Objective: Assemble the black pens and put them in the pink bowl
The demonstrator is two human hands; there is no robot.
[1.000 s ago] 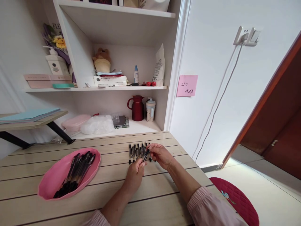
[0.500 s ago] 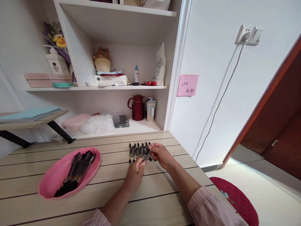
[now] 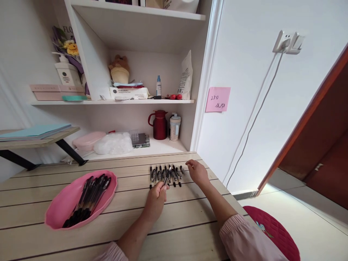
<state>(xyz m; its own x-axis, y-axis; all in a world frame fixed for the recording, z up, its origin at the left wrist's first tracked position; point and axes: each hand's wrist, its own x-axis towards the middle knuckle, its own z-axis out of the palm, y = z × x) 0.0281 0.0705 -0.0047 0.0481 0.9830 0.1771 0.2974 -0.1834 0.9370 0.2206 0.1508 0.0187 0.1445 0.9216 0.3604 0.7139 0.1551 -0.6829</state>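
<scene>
My left hand (image 3: 157, 194) is closed around a black pen (image 3: 166, 177), its thin tip pointing away from me. To the right, my right hand (image 3: 198, 173) hovers over the table with fingers pinched together; whether anything small is between them I cannot make out. Below and left of its fingertips lies a small dark pen cap (image 3: 182, 169). A row of black pens (image 3: 151, 177) lies side by side on the table, with short cap-like pieces between them. At the left, a pink scalloped tray (image 3: 54, 203) holds several more black pens (image 3: 88, 199).
The slatted wooden table (image 3: 130, 221) meets a white shelf unit (image 3: 136, 102) at the back. A red jug (image 3: 160, 125) and a pale cup (image 3: 174, 127) stand there, beside a clear plastic bag (image 3: 113, 143). A small raised stand (image 3: 58, 136) is at the left.
My right hand has moved off the tip of the pen in my left hand, to the right. That tip now shows bare. My left hand has hardly moved.
</scene>
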